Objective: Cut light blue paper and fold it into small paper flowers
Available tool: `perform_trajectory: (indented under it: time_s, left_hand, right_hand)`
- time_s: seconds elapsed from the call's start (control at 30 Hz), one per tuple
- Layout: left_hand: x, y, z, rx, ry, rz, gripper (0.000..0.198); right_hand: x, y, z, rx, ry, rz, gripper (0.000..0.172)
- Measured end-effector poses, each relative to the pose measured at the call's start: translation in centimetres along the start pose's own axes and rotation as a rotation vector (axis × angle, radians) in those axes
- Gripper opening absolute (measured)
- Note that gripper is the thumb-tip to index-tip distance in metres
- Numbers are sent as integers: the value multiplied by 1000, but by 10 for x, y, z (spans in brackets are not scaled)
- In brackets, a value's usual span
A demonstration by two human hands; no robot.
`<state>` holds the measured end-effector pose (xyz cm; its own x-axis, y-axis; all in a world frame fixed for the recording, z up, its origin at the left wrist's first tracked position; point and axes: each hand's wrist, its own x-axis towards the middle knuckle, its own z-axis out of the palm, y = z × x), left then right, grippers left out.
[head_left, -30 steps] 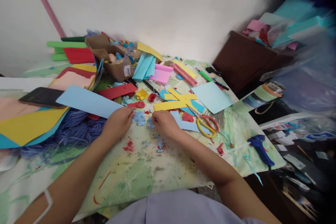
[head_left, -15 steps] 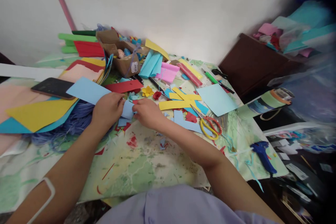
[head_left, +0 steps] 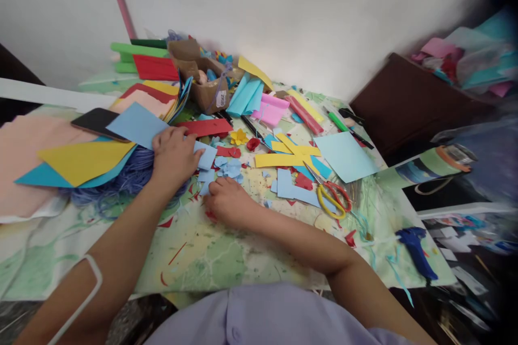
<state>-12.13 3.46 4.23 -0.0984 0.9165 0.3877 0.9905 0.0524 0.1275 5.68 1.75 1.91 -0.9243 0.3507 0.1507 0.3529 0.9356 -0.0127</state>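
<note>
Light-blue paper strip sits pinched in the left hand, its fingers closed on the strip, above a larger light-blue sheet and a heap of blue yarn. The right hand rests loosely curled and apparently empty on the paint-stained table cover, just below cut light-blue scraps. Farther right lie yellow paper strips and scissors with yellow and red handles.
</note>
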Motion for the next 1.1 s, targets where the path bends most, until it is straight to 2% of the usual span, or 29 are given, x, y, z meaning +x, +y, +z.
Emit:
perform_trajectory:
  time_s: [0.07,0.17,0.23,0.37,0.43,0.53,0.6,0.67,0.8,0.83,0.9,0.97,1.1]
  left_hand:
    - [0,0,-2,-5,33,-29,38]
    - [0,-1,-3,-20,58,-65,38]
    - [-1,0,-3,-33,59,-78,38]
    - [-2,6,-6,-69,59,-59,38]
    - [-2,9,-7,-110,63,-36,38]
    - [-2,17,-7,-218,91,20,37]
    - [-4,26,-5,-392,80,50,35]
    - [-11,40,-3,-694,-26,11,33]
    - [-34,74,-4,-1401,-476,-219,39]
    - [-39,82,-6,-1486,-558,-260,38]
    - [-49,92,-8,-1508,-691,-293,30]
    - [-54,98,-7,-1518,-724,-331,24]
    - [-57,101,2,-1607,-618,-463,22]
  right_hand:
    - [3,0,-3,2,19,9,11]
    - [8,0,-4,-16,74,98,20]
    - [10,1,0,-25,66,130,22]
    - [5,4,6,-21,-2,73,12]
    - [-2,8,6,-13,12,45,12]
    - [-20,15,1,3,210,50,19]
    - [-38,21,-4,39,379,62,23]
    - [-58,24,-9,94,485,100,23]
    - [-94,25,-13,139,568,202,23]
    - [-100,24,-12,129,572,216,23]
    - [-109,22,-8,94,573,234,23]
    - [-115,19,-4,77,575,247,23]
    - [-116,14,-1,119,612,338,25]
